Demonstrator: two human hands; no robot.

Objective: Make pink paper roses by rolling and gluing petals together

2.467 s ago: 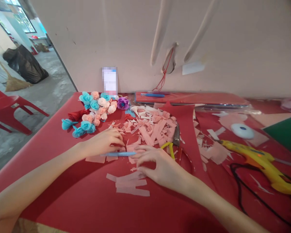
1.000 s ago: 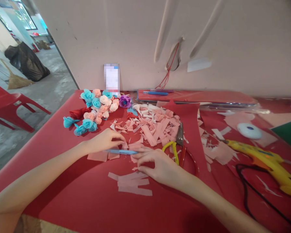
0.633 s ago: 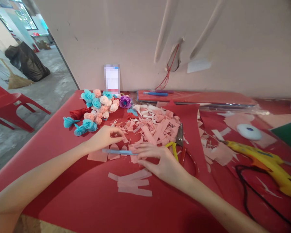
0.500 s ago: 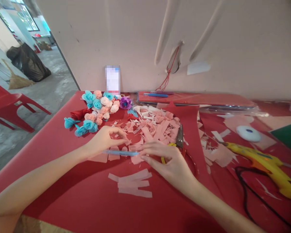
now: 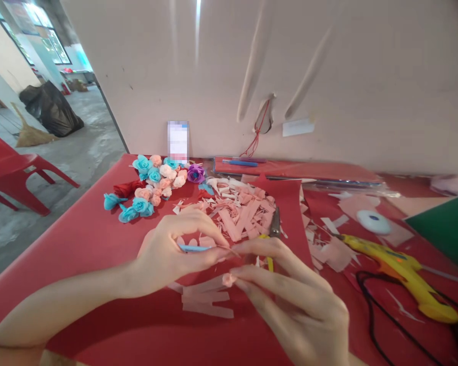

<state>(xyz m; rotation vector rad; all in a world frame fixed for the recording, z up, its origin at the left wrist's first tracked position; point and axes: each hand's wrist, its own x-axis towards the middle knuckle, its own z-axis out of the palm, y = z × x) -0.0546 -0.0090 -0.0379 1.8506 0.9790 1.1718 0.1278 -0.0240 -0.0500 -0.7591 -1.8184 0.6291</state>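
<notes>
In the head view my right hand (image 5: 293,290) pinches a small pink paper flower (image 5: 228,279) at its base between the fingertips. Its index finger meets the fingertips of my left hand (image 5: 179,251), where both touch a thin pink paper petal (image 5: 233,251). My left hand's fingers are pinched together on that petal. A light blue pen (image 5: 194,248) shows through the loop of the left fingers; whether it is held or lies on the table, I cannot tell. Pink paper petals (image 5: 207,241) lie behind the hand, and pale paper strips (image 5: 208,307) lie below it.
Paper roses (image 5: 154,175) in several colours sit at the back left, before a phone (image 5: 178,141). Pink scraps (image 5: 248,208) are heaped behind my hands, with scissors (image 5: 275,223) beside them. A yellow glue gun (image 5: 397,272) with a black cord lies right. A red chair (image 5: 15,162) stands left.
My right hand has come closer and now shows a small pink flower in its fingertips. My left hand has moved right to meet it with a petal. The view has tilted slightly upward.
</notes>
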